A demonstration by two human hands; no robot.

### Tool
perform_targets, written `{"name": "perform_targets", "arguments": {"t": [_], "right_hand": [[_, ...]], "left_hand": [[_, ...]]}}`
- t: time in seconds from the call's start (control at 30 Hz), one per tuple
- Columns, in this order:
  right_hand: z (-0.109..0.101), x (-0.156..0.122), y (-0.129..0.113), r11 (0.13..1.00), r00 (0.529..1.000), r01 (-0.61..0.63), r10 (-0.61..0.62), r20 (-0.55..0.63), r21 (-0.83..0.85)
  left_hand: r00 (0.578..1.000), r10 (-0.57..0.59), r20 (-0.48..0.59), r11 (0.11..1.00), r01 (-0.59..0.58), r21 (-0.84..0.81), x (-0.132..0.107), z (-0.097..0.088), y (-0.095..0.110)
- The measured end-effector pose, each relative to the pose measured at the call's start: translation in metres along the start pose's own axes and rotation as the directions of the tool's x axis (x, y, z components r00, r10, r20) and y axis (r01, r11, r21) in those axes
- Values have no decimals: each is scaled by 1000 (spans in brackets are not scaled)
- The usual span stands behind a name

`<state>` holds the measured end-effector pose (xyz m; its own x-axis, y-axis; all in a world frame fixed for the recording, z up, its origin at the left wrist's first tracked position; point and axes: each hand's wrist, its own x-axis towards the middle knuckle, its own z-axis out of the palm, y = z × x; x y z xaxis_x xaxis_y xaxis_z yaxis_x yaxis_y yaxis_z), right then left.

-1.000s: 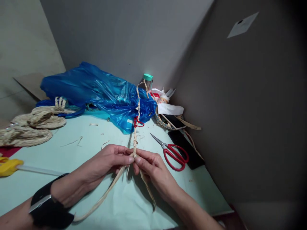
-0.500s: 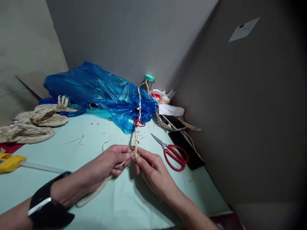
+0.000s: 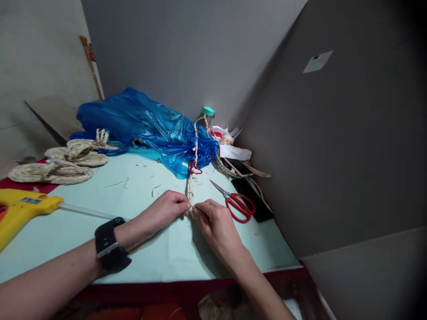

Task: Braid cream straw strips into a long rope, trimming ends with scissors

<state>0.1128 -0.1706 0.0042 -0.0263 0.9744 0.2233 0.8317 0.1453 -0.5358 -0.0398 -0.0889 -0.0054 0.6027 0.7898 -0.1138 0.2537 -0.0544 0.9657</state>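
Observation:
A pale plaited cord (image 3: 190, 189) runs down from the blue plastic bag, with a red tie (image 3: 195, 168) partway along it. At its lower end my left hand (image 3: 171, 208), wearing a black watch (image 3: 111, 245), pinches the strands between thumb and fingers. My right hand (image 3: 213, 218) pinches the same end from the other side, its fingertips nearly touching the left ones. The loose strands below are mostly hidden by my hands. Just right of them lie scissors (image 3: 238, 205) with red handles, blades a little apart.
A blue plastic bag (image 3: 133, 124) lies at the back. Coiled straw-coloured bundles (image 3: 50, 172) and a yellow glue gun (image 3: 30, 204) are on the left. A black phone (image 3: 258, 206), a basket (image 3: 225, 166) and a green-lidded jar (image 3: 208, 112) stand right and behind. The table's front edge shows below.
The view has shifted, bringing more glue gun and the table's front edge into sight. Both hands have turned palms down and drawn together at the cord's end.

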Motion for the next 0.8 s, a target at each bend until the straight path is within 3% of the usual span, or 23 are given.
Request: {"name": "perform_targets", "arguments": {"t": [0.1, 0.17, 0.3, 0.4, 0.5, 0.6, 0.67, 0.73, 0.8], "right_hand": [[6, -8, -7, 948, 987, -16, -36, -155, -318], [13, -13, -16, 900, 974, -23, -78, -212, -435], [33, -20, -36, 843, 945, -5, -172, -278, -537], [50, -23, -42, 828, 913, 35, -254, -319, -560], [55, -26, -42, 819, 898, 97, -317, -305, -565], [39, -29, -41, 867, 917, 153, -304, -260, -475], [22, -28, -42, 932, 921, 132, -241, -306, -338], [6, -23, -42, 974, 895, 78, -163, -415, -212], [-3, -14, -40, 994, 901, 17, -63, -430, -111]], "left_hand": [[999, -9, -37, 1000, 8, -23, -3, 4, 0], [998, -20, -62, 998, 17, -55, -5, 6, 1], [996, -52, -78, 985, 38, -170, -10, 7, 4], [995, -94, -24, 954, 84, -289, -15, 3, 7], [992, -120, 29, 920, 122, -372, -19, -2, 8], [990, -130, 47, 906, 138, -400, -20, -3, 8], [990, -130, 49, 904, 138, -405, -20, -3, 8], [991, -126, 47, 906, 134, -402, -20, -2, 8], [992, -121, 40, 911, 127, -391, -20, -1, 7]]}}
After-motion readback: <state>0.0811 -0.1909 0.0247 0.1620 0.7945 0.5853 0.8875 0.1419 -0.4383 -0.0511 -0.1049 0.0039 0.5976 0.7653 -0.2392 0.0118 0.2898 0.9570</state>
